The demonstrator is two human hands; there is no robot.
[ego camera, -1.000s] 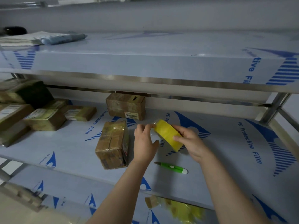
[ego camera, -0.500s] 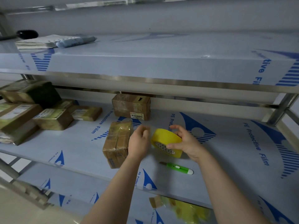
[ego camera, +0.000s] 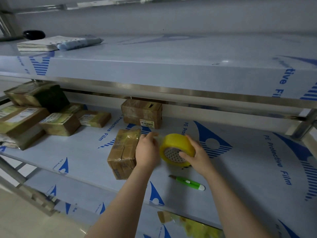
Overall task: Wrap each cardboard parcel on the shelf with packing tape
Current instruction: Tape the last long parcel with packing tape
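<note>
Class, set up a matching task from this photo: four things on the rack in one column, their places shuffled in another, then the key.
1 tape roll
2 green cutter
3 heap of parcels
4 paper stack

A top shelf, left end
B middle shelf, far left
C gripped in the right hand
D middle shelf, near the front edge

Pairs: 1-C, 2-D, 3-B, 4-A

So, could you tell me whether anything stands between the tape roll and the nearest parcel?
Only the left hand, which seems to pinch the tape's end beside the parcel; the right hand holds the tape roll. Nothing else intervenes.
</note>
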